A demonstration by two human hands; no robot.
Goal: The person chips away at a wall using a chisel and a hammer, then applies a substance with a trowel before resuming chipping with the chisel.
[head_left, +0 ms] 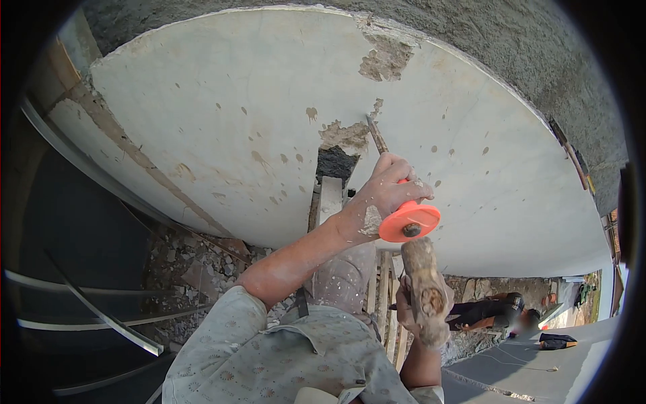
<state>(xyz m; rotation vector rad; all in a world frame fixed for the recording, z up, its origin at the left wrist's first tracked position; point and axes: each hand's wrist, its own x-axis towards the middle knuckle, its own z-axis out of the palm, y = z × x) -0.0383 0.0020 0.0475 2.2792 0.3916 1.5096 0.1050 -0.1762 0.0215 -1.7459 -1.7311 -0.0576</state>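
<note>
My left hand point(392, 186) is wrapped round a chisel with an orange hand guard point(410, 221). The chisel's tip touches the white wall point(222, 121) beside a chipped patch point(344, 137). Just below the guard is a worn wooden mallet point(426, 289), its head near the chisel's butt but apart from it. My right hand point(406, 304) is closed round the mallet, partly hidden behind its head. Under the chipped patch a dark hole point(335, 163) opens in the wall.
Rubble point(205, 269) covers the ground at lower left, near metal strips point(101, 313). Wooden slats point(390, 303) stand below the wall. A person in dark clothes point(494, 312) bends over at lower right, beside a dark bundle point(557, 341). Rough grey plaster point(498, 47) borders the wall's top.
</note>
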